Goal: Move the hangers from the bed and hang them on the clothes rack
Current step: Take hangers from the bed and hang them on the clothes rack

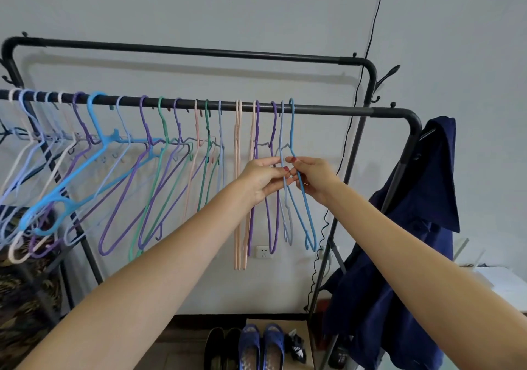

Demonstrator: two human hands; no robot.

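Note:
Several thin hangers in purple, green, pink, white and blue hang along the front rail of the black clothes rack [328,110]. Furthest right on the rail hangs a blue hanger [306,212]; my right hand [312,177] pinches its wire just below the neck. To its left hangs a pale grey-blue hanger [286,218], and my left hand [263,177] pinches its wire at the same height. The fingertips of both hands almost meet between the two hangers. The bed is out of view.
A dark blue garment [407,227] hangs over the rack's right end. A second, higher rail [199,51] runs behind. Blue slippers [261,347] and black shoes [222,349] lie on the floor below. A black cable [368,55] runs down the wall, and a socket [262,252] sits low.

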